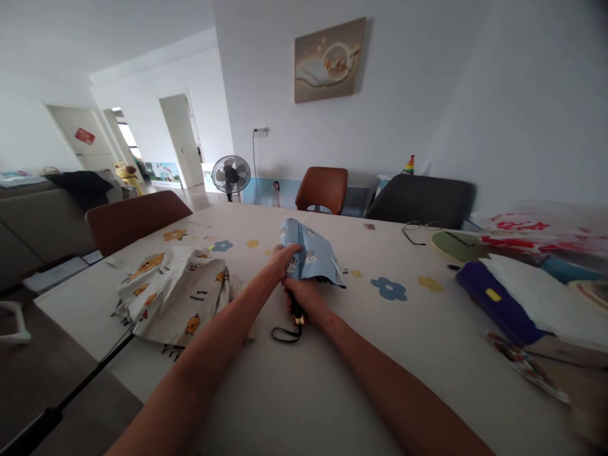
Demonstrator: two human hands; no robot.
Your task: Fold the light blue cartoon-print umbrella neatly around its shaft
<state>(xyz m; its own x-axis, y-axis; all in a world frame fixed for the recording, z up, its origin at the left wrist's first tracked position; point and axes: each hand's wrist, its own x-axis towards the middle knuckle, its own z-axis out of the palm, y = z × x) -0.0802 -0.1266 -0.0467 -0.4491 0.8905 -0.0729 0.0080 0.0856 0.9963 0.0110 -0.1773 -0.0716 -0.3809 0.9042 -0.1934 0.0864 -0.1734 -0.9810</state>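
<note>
Indoors, blue umbrella (319, 252) over flower-printed table (304, 392), fan (231, 175) beyond.

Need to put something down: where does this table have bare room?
A wide bare patch of table, marked only by printed flowers, lies between the blue umbrella and the purple item. Another lies between the forearms. Crowded: the left, under the duck-print umbrella, and the right, around the plastic bag.

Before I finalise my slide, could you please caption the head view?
Left grip on a blue umbrella's canopy, right grip at its black handle, with a duck-print umbrella to the left.
</note>
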